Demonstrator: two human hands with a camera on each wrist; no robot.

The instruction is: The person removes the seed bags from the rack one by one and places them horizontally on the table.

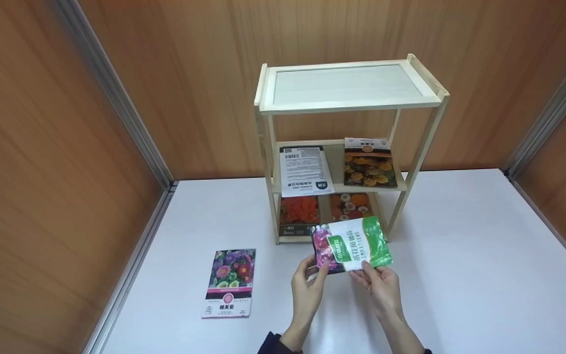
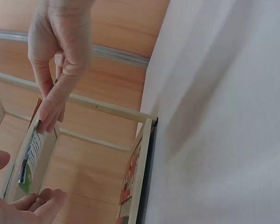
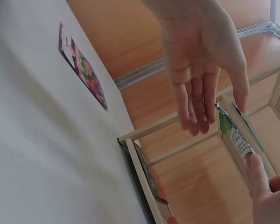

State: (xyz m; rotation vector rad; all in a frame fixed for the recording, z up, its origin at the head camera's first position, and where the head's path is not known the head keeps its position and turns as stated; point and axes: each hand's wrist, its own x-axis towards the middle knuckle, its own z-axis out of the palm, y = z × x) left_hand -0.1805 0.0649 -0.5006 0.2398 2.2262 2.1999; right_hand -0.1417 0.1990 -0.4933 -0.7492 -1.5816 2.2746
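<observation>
A seed packet (image 1: 354, 244) with pink flowers, a white middle and a green end is held tilted in front of a small wooden shelf. My right hand (image 1: 380, 287) pinches its lower edge, thumb on the printed face and fingers behind. At the flowered end, my left hand (image 1: 308, 287) has its thumb and fingers around the corner; the left wrist view shows that thumb and fingers (image 2: 42, 205) spread apart there. From the right wrist, the packet (image 3: 235, 135) is seen nearly edge-on. Another seed packet (image 1: 229, 282) lies on the table, left of both hands.
The wooden shelf (image 1: 349, 108) stands at the back wall. Its middle level bears a white text-side-up packet (image 1: 305, 172) and a yellow-flower packet (image 1: 369, 164). Two more, a red-flower packet (image 1: 300, 211) and an orange-and-white one (image 1: 352, 205), lie on the bottom level.
</observation>
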